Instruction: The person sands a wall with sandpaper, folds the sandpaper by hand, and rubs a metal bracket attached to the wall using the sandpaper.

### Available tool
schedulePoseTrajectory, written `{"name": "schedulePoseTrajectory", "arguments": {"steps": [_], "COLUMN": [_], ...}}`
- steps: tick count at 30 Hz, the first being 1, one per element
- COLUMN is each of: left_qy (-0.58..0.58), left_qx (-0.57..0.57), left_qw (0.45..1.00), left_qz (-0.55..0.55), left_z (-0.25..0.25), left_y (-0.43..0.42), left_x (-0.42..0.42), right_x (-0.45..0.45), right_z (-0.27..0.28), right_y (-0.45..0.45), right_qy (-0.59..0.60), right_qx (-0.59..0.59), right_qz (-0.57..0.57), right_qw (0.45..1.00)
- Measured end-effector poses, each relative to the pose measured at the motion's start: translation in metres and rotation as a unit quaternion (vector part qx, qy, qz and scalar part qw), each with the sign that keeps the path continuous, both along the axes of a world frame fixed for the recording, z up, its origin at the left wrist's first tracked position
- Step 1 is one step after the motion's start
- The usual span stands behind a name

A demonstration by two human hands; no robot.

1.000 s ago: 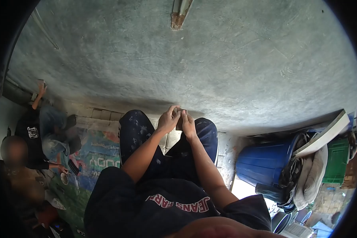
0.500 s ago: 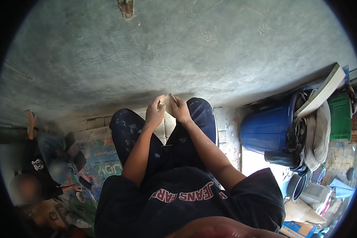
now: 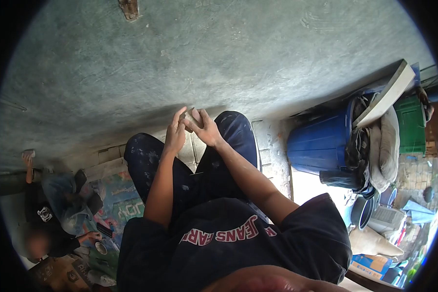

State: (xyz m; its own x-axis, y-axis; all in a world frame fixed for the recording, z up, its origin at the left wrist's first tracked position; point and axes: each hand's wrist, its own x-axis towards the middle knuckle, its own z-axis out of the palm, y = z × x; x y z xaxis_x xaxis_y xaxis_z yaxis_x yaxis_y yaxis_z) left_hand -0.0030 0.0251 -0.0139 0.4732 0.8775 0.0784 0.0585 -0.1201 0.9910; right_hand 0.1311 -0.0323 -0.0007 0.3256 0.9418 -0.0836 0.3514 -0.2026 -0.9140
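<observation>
Between my raised knees, close to the grey wall (image 3: pixel 146 63), both hands meet around a small folded piece of sandpaper (image 3: pixel 191 118). My right hand (image 3: pixel 207 130) grips it with bent fingers, which cover much of it. At its left edge, my left hand (image 3: pixel 175 134) pinches the piece, the index finger pointing up towards the wall. Pale dust coats the fingers.
A blue bin (image 3: pixel 319 138) stands at the right, with cloth bundles (image 3: pixel 388 146) and a white board (image 3: pixel 387 95) on it. A green container (image 3: pixel 411 125) is beyond. On the left a co-worker (image 3: pixel 58 209) sits by the wall, one hand raised against it with a pale block.
The sandpaper, spread as a pale sheet between both hands before, is now folded smaller and mostly covered by fingers. The view has shifted slightly; the co-worker's hand stays at the wall.
</observation>
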Motion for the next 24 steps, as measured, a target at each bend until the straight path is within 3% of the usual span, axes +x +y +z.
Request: {"name": "schedulePoseTrajectory", "arguments": {"steps": [3,4,5,7,10,14,16,19,23,24], "left_qy": [-0.03,-0.006,0.017,0.043,0.053,0.053,0.047,0.045,0.051,0.049], "left_qx": [-0.013,-0.024,-0.036,-0.041,-0.05,-0.062,-0.052,-0.034,-0.026,-0.025], "left_qw": [0.999,1.0,0.999,0.998,0.997,0.997,0.998,0.998,0.998,0.999], "left_qz": [-0.009,-0.014,-0.018,-0.01,0.006,0.014,0.008,0.003,-0.001,-0.001], "left_z": [-0.011,-0.001,0.007,0.006,0.007,0.018,0.013,0.011,0.01,0.011], "left_y": [0.002,-0.002,-0.004,-0.003,-0.001,-0.002,-0.001,-0.002,-0.001,-0.001], "left_x": [0.002,0.003,0.003,0.002,0.001,0.0,0.0,-0.002,-0.004,-0.004], "right_x": [0.008,0.006,0.012,0.027,0.044,0.078,0.093,0.106,0.109,0.105], "right_z": [0.005,-0.009,-0.021,-0.004,0.017,0.045,0.043,0.039,0.046,0.058], "right_y": [0.001,0.005,0.005,-0.003,-0.008,-0.025,-0.019,-0.009,-0.003,-0.005], "right_qy": [0.04,0.076,0.062,0.033,0.115,0.073,-0.006,0.009,-0.047,-0.087], "right_qx": [-0.025,0.134,0.184,0.211,0.308,0.277,0.303,0.376,0.342,0.274], "right_qz": [-0.041,-0.082,-0.101,-0.143,-0.245,-0.286,-0.32,-0.342,-0.354,-0.359], "right_qw": [0.998,0.985,0.976,0.966,0.912,0.915,0.898,0.861,0.869,0.888]}}
